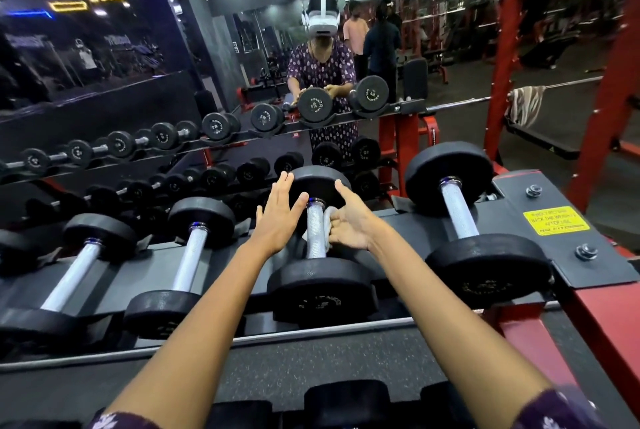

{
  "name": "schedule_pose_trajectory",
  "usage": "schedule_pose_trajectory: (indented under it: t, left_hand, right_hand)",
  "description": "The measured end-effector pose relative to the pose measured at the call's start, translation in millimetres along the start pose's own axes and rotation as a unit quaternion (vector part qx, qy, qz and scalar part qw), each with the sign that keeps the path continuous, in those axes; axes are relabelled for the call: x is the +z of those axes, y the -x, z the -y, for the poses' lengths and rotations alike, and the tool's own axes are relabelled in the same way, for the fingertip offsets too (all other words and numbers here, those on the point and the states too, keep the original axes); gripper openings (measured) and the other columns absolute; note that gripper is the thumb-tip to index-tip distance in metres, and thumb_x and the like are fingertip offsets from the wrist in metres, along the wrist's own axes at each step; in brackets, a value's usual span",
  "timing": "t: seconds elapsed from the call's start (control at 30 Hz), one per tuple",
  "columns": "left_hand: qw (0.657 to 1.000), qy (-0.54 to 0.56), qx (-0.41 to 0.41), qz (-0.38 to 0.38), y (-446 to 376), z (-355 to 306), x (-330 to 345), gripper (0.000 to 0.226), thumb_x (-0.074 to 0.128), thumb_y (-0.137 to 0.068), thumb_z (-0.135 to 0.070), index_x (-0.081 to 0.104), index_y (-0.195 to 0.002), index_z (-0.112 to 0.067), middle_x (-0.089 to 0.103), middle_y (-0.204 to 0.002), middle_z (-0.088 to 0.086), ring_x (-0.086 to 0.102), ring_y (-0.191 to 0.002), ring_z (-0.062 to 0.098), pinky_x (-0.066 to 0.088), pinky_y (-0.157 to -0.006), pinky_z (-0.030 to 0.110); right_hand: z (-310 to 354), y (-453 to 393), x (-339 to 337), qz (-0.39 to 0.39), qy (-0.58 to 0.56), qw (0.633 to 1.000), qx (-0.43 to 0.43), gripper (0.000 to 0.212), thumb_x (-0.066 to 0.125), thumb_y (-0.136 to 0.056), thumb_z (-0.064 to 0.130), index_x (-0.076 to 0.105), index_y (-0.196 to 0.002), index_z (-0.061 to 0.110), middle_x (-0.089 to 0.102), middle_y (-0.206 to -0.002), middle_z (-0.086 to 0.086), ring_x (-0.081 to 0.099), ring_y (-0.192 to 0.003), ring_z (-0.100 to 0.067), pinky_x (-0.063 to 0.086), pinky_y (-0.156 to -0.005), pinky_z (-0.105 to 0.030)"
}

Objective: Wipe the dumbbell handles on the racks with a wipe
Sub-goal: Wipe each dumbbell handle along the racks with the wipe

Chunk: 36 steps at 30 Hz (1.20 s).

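A black dumbbell with a knurled silver handle [316, 234] lies on the top rack shelf [408, 231], straight ahead of me. My right hand [349, 224] holds a crumpled white wipe [329, 217] against the right side of that handle, fingers curled round the wipe. My left hand [278, 217] hovers at the handle's left with straight fingers, its fingertips near the far weight head [320, 184]. It holds nothing.
More dumbbells lie on the same shelf: one to the right [460, 217], two to the left [192, 255] [74, 276]. A mirror behind the rack reflects it, me and people behind me. A red frame [505, 57] stands at the right, a yellow warning label [556, 220] on the rack.
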State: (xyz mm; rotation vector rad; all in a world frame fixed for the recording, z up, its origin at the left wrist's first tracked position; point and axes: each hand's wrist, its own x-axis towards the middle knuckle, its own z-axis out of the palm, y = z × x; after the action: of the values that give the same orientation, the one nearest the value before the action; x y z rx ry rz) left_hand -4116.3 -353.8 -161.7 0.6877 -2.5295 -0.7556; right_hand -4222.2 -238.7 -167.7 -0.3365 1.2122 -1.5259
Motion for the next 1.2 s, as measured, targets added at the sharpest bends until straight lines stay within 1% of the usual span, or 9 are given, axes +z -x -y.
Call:
schedule_pose_trajectory:
  t: [0.07,0.17,0.3,0.4,0.5,0.7,0.9,1.0,1.2]
  left_hand:
    - [1.0,0.001,-0.003,0.003,1,0,0,0.058,0.028,-0.103,-0.044,0.007,-0.155,-0.026,-0.001,-0.162,-0.012,0.003,-0.148,0.01,-0.004,-0.117,0.053]
    - [1.0,0.007,0.004,0.005,0,3,-1,0.057,0.026,-0.104,-0.044,0.007,-0.155,-0.027,-0.001,-0.162,-0.012,0.002,-0.149,0.01,-0.004,-0.117,0.053]
    - [0.999,0.035,0.007,0.005,-1,2,-3,0.053,0.024,-0.105,-0.041,0.011,-0.154,-0.028,0.002,-0.162,-0.012,0.004,-0.149,0.011,0.0,-0.119,0.053]
    - [0.998,0.053,0.013,0.006,-2,4,-4,0.052,0.024,-0.105,-0.04,0.013,-0.154,-0.027,0.004,-0.162,-0.011,0.004,-0.149,0.011,0.002,-0.119,0.053]
    - [0.997,0.082,0.009,0.01,-1,3,-4,0.064,0.024,-0.097,-0.055,0.014,-0.154,-0.027,0.005,-0.162,-0.012,0.006,-0.148,0.01,0.005,-0.119,0.053]
    - [0.995,0.093,0.006,0.023,1,3,-8,0.055,0.021,-0.103,-0.05,0.015,-0.154,-0.03,0.005,-0.162,-0.013,0.002,-0.149,0.01,0.004,-0.119,0.054]
    - [0.992,0.123,-0.007,0.039,1,0,-12,0.081,0.015,-0.082,-0.07,0.015,-0.153,-0.032,0.004,-0.161,-0.016,0.0,-0.148,0.007,0.002,-0.12,0.053]
    - [0.991,0.13,-0.009,0.039,1,2,-12,0.091,0.016,-0.075,-0.078,0.016,-0.153,-0.033,0.004,-0.161,-0.017,0.0,-0.148,0.007,0.003,-0.12,0.053]
    - [0.987,0.154,-0.011,0.048,0,3,-11,0.087,0.017,-0.077,-0.076,0.017,-0.153,-0.033,0.007,-0.161,-0.017,0.002,-0.148,0.006,0.002,-0.12,0.052]
  right_hand:
    - [-4,-3,2,-0.022,0.004,0.999,-0.046,0.069,0.033,-0.095,0.053,0.041,-0.126,-0.008,0.054,-0.112,-0.022,0.057,-0.096,-0.033,0.048,-0.07,-0.034]
    - [-11,-6,7,-0.089,0.09,0.987,-0.099,0.034,0.042,-0.096,0.036,0.052,-0.079,0.009,0.05,-0.073,-0.006,0.049,-0.061,-0.014,0.041,-0.055,-0.024]
    - [-23,-16,14,-0.273,0.34,0.853,-0.287,0.053,0.059,-0.083,0.012,0.037,-0.035,0.012,0.029,-0.031,0.005,0.032,-0.037,-0.01,0.028,-0.047,-0.02]
    - [-20,-14,16,-0.25,0.463,0.772,-0.356,0.029,0.06,-0.084,0.007,0.058,-0.06,-0.009,0.051,-0.059,-0.006,0.05,-0.061,-0.017,0.039,-0.061,-0.029]
    - [-15,-15,19,-0.252,0.522,0.736,-0.35,0.023,0.052,-0.091,0.013,0.066,-0.087,-0.005,0.05,-0.085,-0.009,0.052,-0.08,-0.022,0.039,-0.067,-0.032]
    - [-11,-10,29,-0.327,0.552,0.708,-0.297,0.043,0.044,-0.089,0.003,0.025,-0.051,0.012,0.025,-0.056,-0.001,0.036,-0.066,-0.026,0.024,-0.059,-0.029]
    - [-7,-8,34,-0.39,0.501,0.726,-0.265,0.03,0.05,-0.085,0.003,0.044,-0.056,0.006,0.051,-0.064,-0.015,0.057,-0.075,-0.036,0.038,-0.062,-0.033]
    - [-6,-9,36,-0.371,0.573,0.672,-0.287,0.019,0.05,-0.088,0.01,0.064,-0.079,0.001,0.06,-0.084,-0.016,0.058,-0.087,-0.036,0.043,-0.07,-0.037]
    - [-9,-14,40,-0.242,0.751,0.535,-0.303,0.015,0.057,-0.086,0.009,0.063,-0.099,0.004,0.043,-0.109,-0.01,0.045,-0.105,-0.026,0.037,-0.067,-0.032]
